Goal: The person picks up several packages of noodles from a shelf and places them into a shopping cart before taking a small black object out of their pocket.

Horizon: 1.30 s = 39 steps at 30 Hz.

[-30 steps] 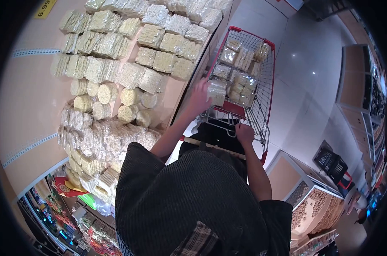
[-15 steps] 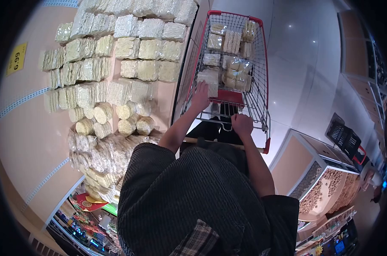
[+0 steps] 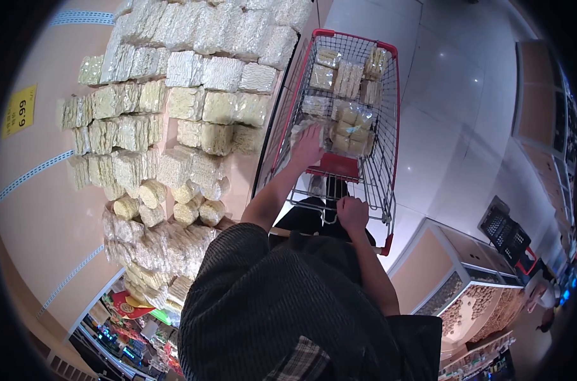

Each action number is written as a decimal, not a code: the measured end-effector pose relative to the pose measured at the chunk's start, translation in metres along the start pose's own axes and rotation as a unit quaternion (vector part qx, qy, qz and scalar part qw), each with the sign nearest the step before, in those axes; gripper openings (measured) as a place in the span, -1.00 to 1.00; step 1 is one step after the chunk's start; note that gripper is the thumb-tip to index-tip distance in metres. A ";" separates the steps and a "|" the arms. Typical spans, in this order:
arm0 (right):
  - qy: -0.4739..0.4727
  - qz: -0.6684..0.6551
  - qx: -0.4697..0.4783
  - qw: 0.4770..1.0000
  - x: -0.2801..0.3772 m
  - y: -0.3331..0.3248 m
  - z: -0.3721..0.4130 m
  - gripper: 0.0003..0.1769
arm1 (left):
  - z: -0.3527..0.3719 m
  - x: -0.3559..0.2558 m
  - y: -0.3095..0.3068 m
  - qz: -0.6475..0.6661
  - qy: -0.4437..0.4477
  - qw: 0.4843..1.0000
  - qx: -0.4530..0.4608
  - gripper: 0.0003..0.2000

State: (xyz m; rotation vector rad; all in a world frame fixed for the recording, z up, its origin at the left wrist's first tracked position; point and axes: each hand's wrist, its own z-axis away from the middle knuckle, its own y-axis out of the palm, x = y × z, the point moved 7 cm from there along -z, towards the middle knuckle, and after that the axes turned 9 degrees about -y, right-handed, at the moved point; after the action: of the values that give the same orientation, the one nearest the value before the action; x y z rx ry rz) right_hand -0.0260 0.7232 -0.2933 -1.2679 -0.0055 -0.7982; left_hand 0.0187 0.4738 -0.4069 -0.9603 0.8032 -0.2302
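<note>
My left hand (image 3: 307,147) reaches into the near left part of a red-rimmed wire shopping cart (image 3: 398,101). Its fingers are stretched out and lie over a clear-wrapped pack of noodles (image 3: 296,132), covering much of it. Beside that pack is a bag of round, pale noodle cakes (image 3: 352,129). Further forward in the cart are several wrapped noodle packs (image 3: 348,79). My right hand (image 3: 352,213) is closed in a fist at the cart's rear wire edge, to the right of a red panel (image 3: 339,166); its palm side is hidden.
On the left, a display shelf (image 3: 244,181) bears rows of dried noodle packs (image 3: 225,106) and round noodle bundles (image 3: 186,214). A yellow price sign (image 3: 20,111) is at far left. To the right are tiled floor (image 3: 447,108), a bin stand (image 3: 422,254) and a black basket (image 3: 504,235).
The cart and shelf appear lower in view, as the camera has shifted. My left hand covers more of the noodle pack. My right hand stays closed at the cart's rear.
</note>
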 end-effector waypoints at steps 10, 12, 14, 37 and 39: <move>-0.014 0.020 -0.002 1.000 -0.004 -0.020 -0.020 -0.71 | -0.173 -0.022 0.025 0.163 -0.141 0.975 -0.062 0.05; -0.019 0.018 -0.012 1.000 -0.008 -0.020 -0.024 -0.72 | -0.210 -0.037 0.023 0.160 -0.174 0.969 -0.077 0.13; -0.015 0.008 -0.011 1.000 -0.010 -0.025 -0.029 -0.74 | -0.247 -0.044 0.031 0.142 -0.211 0.964 -0.076 0.26; -0.022 0.032 -0.039 0.999 -0.012 -0.065 -0.084 -0.76 | -0.280 -0.041 0.019 0.381 -0.312 0.851 -0.185 0.28; -0.021 0.037 -0.030 0.999 -0.015 -0.063 -0.091 -0.76 | -0.251 -0.042 0.014 0.529 -0.285 0.791 -0.120 0.23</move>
State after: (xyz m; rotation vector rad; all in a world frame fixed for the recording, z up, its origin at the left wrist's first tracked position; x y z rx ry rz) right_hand -0.1083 0.6495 -0.2767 -1.3329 0.0321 -0.7128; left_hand -0.1884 0.3419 -0.4766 -0.6200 0.6950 1.1219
